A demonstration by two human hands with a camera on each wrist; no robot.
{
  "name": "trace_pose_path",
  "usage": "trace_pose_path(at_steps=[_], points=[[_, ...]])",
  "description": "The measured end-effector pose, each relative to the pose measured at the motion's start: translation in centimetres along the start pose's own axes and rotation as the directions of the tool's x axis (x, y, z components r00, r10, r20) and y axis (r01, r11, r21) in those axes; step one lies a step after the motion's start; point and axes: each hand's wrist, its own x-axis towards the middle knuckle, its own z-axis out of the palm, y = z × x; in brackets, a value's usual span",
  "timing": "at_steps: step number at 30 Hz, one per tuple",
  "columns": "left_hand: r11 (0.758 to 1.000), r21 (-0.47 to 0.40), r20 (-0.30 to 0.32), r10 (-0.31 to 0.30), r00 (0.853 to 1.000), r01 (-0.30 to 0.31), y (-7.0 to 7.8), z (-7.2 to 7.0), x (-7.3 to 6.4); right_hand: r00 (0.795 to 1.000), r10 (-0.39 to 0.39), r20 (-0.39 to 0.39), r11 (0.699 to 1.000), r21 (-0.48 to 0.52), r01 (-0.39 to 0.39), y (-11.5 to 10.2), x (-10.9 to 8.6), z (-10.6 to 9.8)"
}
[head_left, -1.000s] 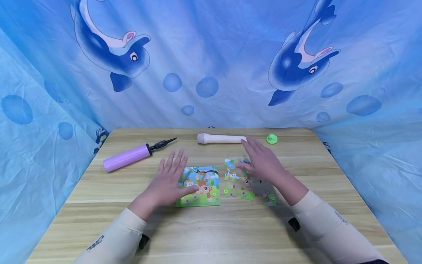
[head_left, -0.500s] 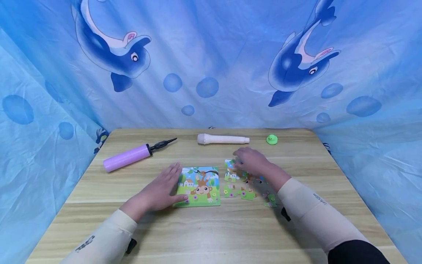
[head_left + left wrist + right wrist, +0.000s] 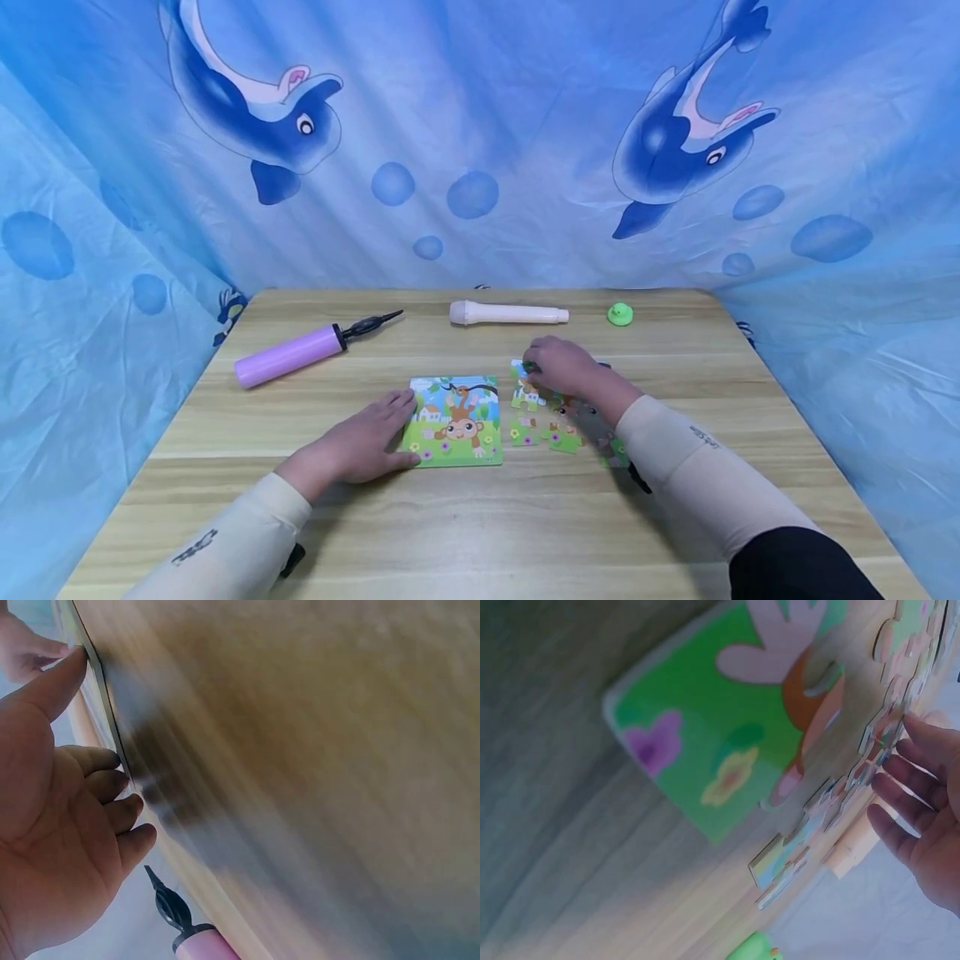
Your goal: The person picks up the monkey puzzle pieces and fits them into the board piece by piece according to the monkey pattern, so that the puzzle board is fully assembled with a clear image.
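Observation:
In the head view a puzzle board (image 3: 453, 425) with a monkey picture lies on the table. My left hand (image 3: 363, 437) rests along its left side. The left wrist view shows this hand's thumb (image 3: 66, 681) and fingertips at the board's thin edge. Loose jigsaw pieces lie right of the board, among them a house piece (image 3: 528, 396) and a green flower piece (image 3: 564, 440). My right hand (image 3: 566, 367) bends over the upper ones, pinching a small puzzle piece (image 3: 531, 367), mostly covered by its fingers. A green corner piece (image 3: 697, 742) looms large in the right wrist view.
A white microphone (image 3: 510, 314) and a green rubber duck (image 3: 620, 314) stand along the table's back. A purple hand pump (image 3: 288, 356) with a black nozzle lies at the left. Blue dolphin-print cloth (image 3: 480, 125) hangs behind and at both sides.
My left hand has drawn back left from over the board to its left edge. The right hand has come down from near the microphone onto the upper puzzle pieces, its fingers closing in.

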Motion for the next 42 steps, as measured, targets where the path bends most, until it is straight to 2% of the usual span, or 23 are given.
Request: trace_pose_path(at_steps=[10,14,19,25,30,42], points=[[1.0,0.001,0.008,0.002,1.0,-0.002,0.0,0.0,0.1,0.997,-0.05,-0.064,0.999,0.014,0.051,-0.3,0.4,-0.2],[1.0,-0.006,0.004,0.004,1.0,-0.004,0.0,0.1,0.2,0.987,-0.111,-0.113,0.993,0.022,0.114,-1.5,0.7,-0.8],[1.0,-0.02,0.003,0.004,1.0,-0.004,-0.2,0.2,0.2,0.972,-0.187,-0.139,0.982,-0.001,0.189,-4.1,1.6,-1.1],[1.0,-0.021,0.004,0.006,1.0,-0.006,-0.3,0.2,0.3,0.966,-0.234,-0.108,0.972,-0.02,0.233,-7.6,2.7,-0.9],[1.0,-0.02,0.004,0.012,1.0,-0.012,-0.3,0.2,0.3,0.957,-0.279,-0.079,0.959,-0.081,0.273,-9.8,3.5,-0.5],[0.999,-0.043,0.003,0.016,1.0,-0.015,-0.1,0.0,0.2,0.956,-0.292,-0.002,0.93,-0.236,0.284,-12.5,5.4,0.7]])
